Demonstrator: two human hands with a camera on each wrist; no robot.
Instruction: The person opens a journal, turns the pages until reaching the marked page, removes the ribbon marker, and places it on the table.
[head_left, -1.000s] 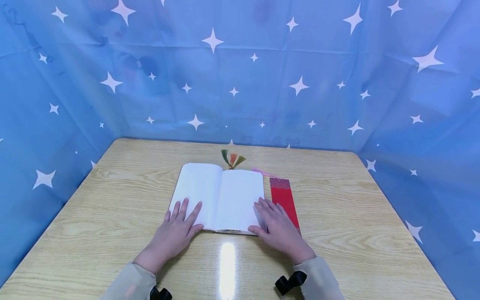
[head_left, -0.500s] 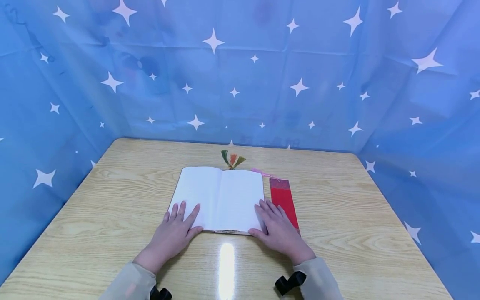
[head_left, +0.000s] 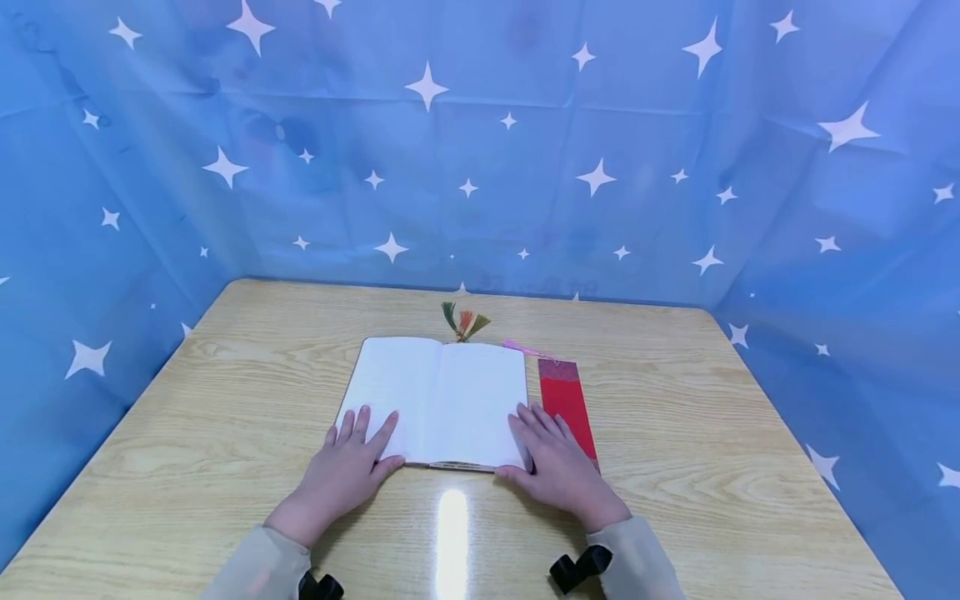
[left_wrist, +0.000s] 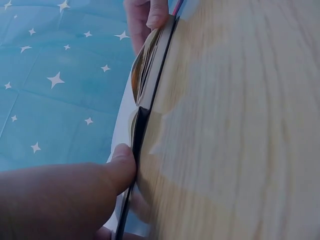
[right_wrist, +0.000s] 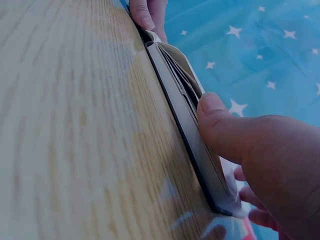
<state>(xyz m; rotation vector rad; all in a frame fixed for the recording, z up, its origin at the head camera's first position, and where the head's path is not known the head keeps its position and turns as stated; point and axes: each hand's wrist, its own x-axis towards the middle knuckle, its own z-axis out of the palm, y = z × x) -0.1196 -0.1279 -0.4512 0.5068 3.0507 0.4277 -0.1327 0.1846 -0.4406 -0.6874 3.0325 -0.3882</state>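
A book (head_left: 465,392) with blank white pages lies open on the wooden table. My left hand (head_left: 347,468) rests with spread, straight fingers on the lower left page, its thumb along the near edge. On the lower right corner rests my right hand (head_left: 558,462), fingers extended over the page's side, thumb at the near edge. Green, orange and olive tassels (head_left: 466,323) stick out beyond the book's far edge at the middle. In the right wrist view, my right thumb (right_wrist: 220,122) presses on the thicker page block (right_wrist: 187,125), where gaps show between the pages.
A red bookmark (head_left: 567,408) with a pink cord (head_left: 525,347) lies just right of the book, partly under my right hand. The wooden table (head_left: 225,375) meets a blue star-patterned cloth (head_left: 480,150) at the back and sides.
The far edge of the left page has come down, so the left side lies flatter. Both hands have stayed nearly in place on the book.
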